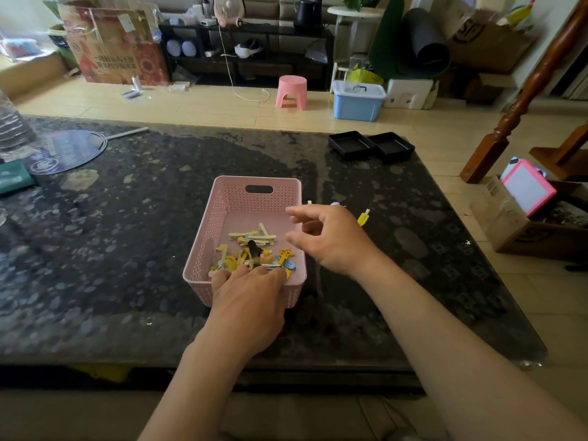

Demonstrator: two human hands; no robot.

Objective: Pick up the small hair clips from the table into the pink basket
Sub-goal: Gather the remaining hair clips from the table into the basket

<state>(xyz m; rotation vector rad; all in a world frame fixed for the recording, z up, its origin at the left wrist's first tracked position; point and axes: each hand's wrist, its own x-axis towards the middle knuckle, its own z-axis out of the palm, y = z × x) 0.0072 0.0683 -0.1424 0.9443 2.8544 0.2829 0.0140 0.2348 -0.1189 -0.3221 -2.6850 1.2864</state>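
Observation:
The pink basket (219, 214) stands in the middle of the dark stone table (127, 237). Several small hair clips (254, 246) lie on its floor, cream, yellow, orange and blue. My left hand (251, 300) rests over the basket's near rim, fingertips down among the clips; whether it grips one I cannot tell. My right hand (331, 240) hovers over the basket's right rim, fingers spread, nothing in it. Just beyond it on the table lie a yellow clip (363, 217), a pale lilac clip (335, 204) and a small cream one (309, 202), partly hidden by my fingers.
Two black trays (370, 144) sit at the table's far right corner. A round hand fan (68, 148) and a teal object (14, 179) lie at the far left. Beyond the table stand a pink stool (291, 90) and a blue storage box (358, 100) on the floor.

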